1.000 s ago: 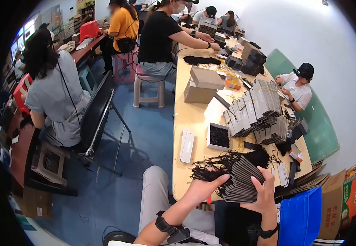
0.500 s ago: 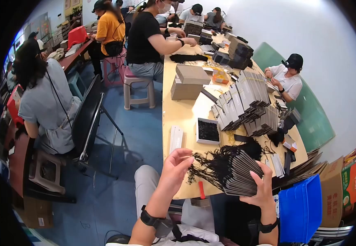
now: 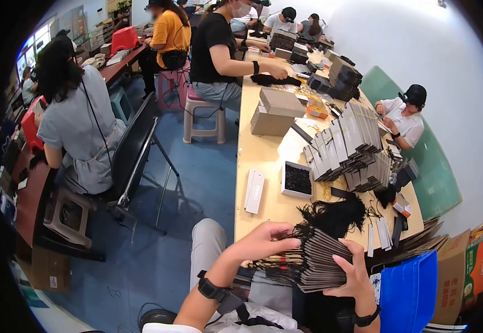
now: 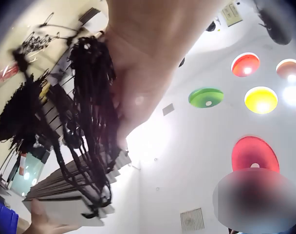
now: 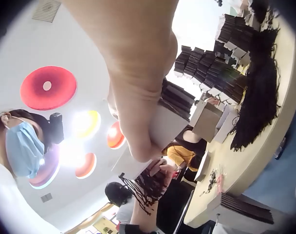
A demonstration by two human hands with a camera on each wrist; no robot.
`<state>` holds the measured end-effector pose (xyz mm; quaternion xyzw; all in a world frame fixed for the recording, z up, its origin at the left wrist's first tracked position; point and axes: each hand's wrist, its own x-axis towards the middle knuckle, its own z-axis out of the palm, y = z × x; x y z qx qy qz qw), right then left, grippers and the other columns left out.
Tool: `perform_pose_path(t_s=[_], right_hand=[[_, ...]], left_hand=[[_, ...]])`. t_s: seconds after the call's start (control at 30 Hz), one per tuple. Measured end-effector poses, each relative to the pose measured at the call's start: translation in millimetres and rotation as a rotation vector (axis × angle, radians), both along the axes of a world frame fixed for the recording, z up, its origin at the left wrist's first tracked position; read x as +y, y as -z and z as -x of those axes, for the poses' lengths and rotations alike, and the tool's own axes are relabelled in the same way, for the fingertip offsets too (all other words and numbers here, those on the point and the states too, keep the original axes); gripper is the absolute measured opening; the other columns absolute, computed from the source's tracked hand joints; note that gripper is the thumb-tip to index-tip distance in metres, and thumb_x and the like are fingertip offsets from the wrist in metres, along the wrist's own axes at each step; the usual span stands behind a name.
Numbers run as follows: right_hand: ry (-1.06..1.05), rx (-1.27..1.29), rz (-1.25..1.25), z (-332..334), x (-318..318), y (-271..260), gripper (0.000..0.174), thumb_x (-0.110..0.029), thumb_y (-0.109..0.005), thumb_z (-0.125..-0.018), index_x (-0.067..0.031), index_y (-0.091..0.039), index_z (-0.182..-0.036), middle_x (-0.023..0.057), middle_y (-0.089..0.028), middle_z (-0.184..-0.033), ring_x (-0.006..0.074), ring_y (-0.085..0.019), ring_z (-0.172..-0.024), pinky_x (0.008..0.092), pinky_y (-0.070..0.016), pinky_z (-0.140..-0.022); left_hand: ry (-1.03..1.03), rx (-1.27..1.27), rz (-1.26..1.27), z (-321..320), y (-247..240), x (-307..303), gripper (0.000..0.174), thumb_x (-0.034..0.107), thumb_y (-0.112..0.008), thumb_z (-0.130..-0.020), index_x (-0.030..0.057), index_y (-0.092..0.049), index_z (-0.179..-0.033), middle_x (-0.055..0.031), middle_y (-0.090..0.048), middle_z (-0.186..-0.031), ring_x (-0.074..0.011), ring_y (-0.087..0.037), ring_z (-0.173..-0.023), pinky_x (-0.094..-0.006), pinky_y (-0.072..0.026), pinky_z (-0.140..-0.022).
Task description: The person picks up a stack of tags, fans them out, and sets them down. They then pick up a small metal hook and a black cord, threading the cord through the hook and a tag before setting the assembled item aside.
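A fanned stack of grey hang tags (image 3: pixel 324 261) is held over the table's near edge by my right hand (image 3: pixel 355 272), thumb and fingers at its right end. Black cords (image 4: pixel 92 97) trail from the tags' other end. My left hand (image 3: pixel 263 241) grips these cords close to the stack, thumb on top; the right wrist view shows its fingers curled among the cords. In the left wrist view the cords hang in loops beside the palm, partly hiding the tag edges. A heap of black cords (image 3: pixel 336 216) lies on the table just beyond.
On the table (image 3: pixel 263 152) stand a white box of small black pieces (image 3: pixel 297 180), white tags (image 3: pixel 254 191), bundled grey tags (image 3: pixel 344 144) and cardboard boxes (image 3: pixel 277 114). A blue bin (image 3: pixel 408 291) is at my right. Several people sit around; a black chair (image 3: pixel 136 150) stands left.
My left hand moved left to the cord ends, then came back to grip the cords near the tags. The right hand kept its hold on the stack, which is now slightly lower.
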<state>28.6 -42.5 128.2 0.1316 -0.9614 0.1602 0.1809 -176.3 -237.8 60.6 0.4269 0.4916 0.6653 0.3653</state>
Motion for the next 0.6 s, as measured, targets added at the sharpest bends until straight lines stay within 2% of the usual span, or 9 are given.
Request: perform_pose_path(t_s=[0.07, 0.13, 0.23, 0.27, 0.37, 0.47, 0.5, 0.53, 0.6], right_hand=[[0.008, -0.026, -0.047, 0.9, 0.2, 0.2, 0.090, -0.033, -0.087, -0.046, -0.0159, -0.051, -0.126, 0.0229, -0.042, -0.132, 0.0413, -0.046, -0.114, 0.0520, -0.0382, -0.094], [-0.013, -0.043, -0.044, 3.7, -1.8, 1.1, 0.091, -0.032, -0.087, -0.046, -0.0160, -0.050, -0.126, 0.0227, -0.042, -0.131, 0.0413, -0.046, -0.114, 0.0519, -0.0383, -0.094], [-0.020, -0.051, -0.012, 8.9, -0.1, 3.9, 0.092, -0.030, -0.087, -0.045, -0.0163, -0.048, -0.128, 0.0228, -0.042, -0.131, 0.0415, -0.046, -0.114, 0.0516, -0.0385, -0.094], [-0.005, -0.045, 0.019, 11.2, 1.3, 6.7, 0.093, -0.028, -0.087, -0.045, -0.0163, -0.047, -0.129, 0.0231, -0.042, -0.130, 0.0417, -0.046, -0.114, 0.0515, -0.0387, -0.094], [-0.017, 0.034, 0.157, 25.7, 7.9, 16.7, 0.095, -0.022, -0.086, -0.047, -0.0124, -0.043, -0.131, 0.0254, -0.042, -0.129, 0.0423, -0.046, -0.115, 0.0506, -0.0398, -0.095], [-0.034, 0.097, 0.281, 45.4, 4.5, 21.5, 0.097, -0.020, -0.086, -0.048, -0.0088, -0.040, -0.133, 0.0259, -0.041, -0.130, 0.0408, -0.045, -0.118, 0.0480, -0.0391, -0.098], [-0.039, 0.124, 0.338, 52.1, 1.3, 23.3, 0.098, -0.019, -0.086, -0.049, -0.0068, -0.038, -0.134, 0.0258, -0.040, -0.131, 0.0393, -0.045, -0.119, 0.0460, -0.0385, -0.099], [-0.039, 0.129, 0.339, 59.6, -2.9, 28.0, 0.098, -0.019, -0.086, -0.049, -0.0068, -0.038, -0.134, 0.0258, -0.040, -0.131, 0.0393, -0.045, -0.119, 0.0460, -0.0385, -0.099], [-0.149, 0.110, 0.678, 78.8, -17.5, 37.7, 0.099, -0.019, -0.087, -0.050, -0.0044, -0.037, -0.135, 0.0247, -0.039, -0.132, 0.0359, -0.044, -0.122, 0.0418, -0.0373, -0.101]], left_hand=[[0.014, -0.207, 0.085, 8.5, -8.6, -15.1, 0.016, 0.017, -0.065, -0.091, 0.0011, -0.061, -0.088, 0.0064, -0.055, -0.076, -0.0022, -0.046, -0.070, -0.0214, -0.0387, -0.061], [-0.042, -0.213, 0.089, 12.6, -8.2, -22.0, 0.017, 0.017, -0.066, -0.090, 0.0005, -0.062, -0.088, 0.0061, -0.056, -0.076, -0.0012, -0.047, -0.070, -0.0209, -0.0396, -0.062], [-0.438, 0.102, 0.052, 18.5, -2.4, -27.2, 0.013, 0.013, -0.066, -0.089, 0.0006, -0.063, -0.087, 0.0038, -0.061, -0.076, -0.0027, -0.053, -0.074, -0.0204, -0.0423, -0.067], [-0.434, 0.102, 0.055, 20.3, 1.9, -28.8, 0.013, 0.013, -0.066, -0.089, 0.0006, -0.063, -0.087, 0.0038, -0.061, -0.076, -0.0027, -0.053, -0.074, -0.0204, -0.0423, -0.067], [-0.844, -0.147, -0.019, 21.9, 22.0, -28.0, 0.010, 0.009, -0.062, -0.091, 0.0003, -0.063, -0.085, 0.0020, -0.061, -0.077, -0.0039, -0.055, -0.074, -0.0196, -0.0430, -0.070], [-0.919, -0.193, 0.007, 12.7, 20.0, -41.9, 0.010, 0.007, -0.060, -0.091, -0.0008, -0.063, -0.085, 0.0012, -0.062, -0.078, -0.0041, -0.056, -0.074, -0.0196, -0.0438, -0.069], [-0.804, -0.158, 0.029, 9.5, 27.1, -47.6, 0.009, 0.005, -0.060, -0.091, -0.0017, -0.064, -0.087, -0.0001, -0.064, -0.078, -0.0056, -0.058, -0.077, -0.0217, -0.0464, -0.070], [-0.548, -0.022, 0.130, 6.7, 31.3, -57.0, 0.011, 0.006, -0.062, -0.089, -0.0027, -0.064, -0.095, -0.0046, -0.066, -0.085, -0.0096, -0.061, -0.082, -0.0241, -0.0480, -0.075], [-0.140, 0.169, 0.241, -2.6, 25.0, -67.1, 0.030, 0.009, -0.066, -0.087, -0.0026, -0.059, -0.113, -0.0119, -0.066, -0.103, -0.0155, -0.061, -0.095, -0.0284, -0.0490, -0.083]])
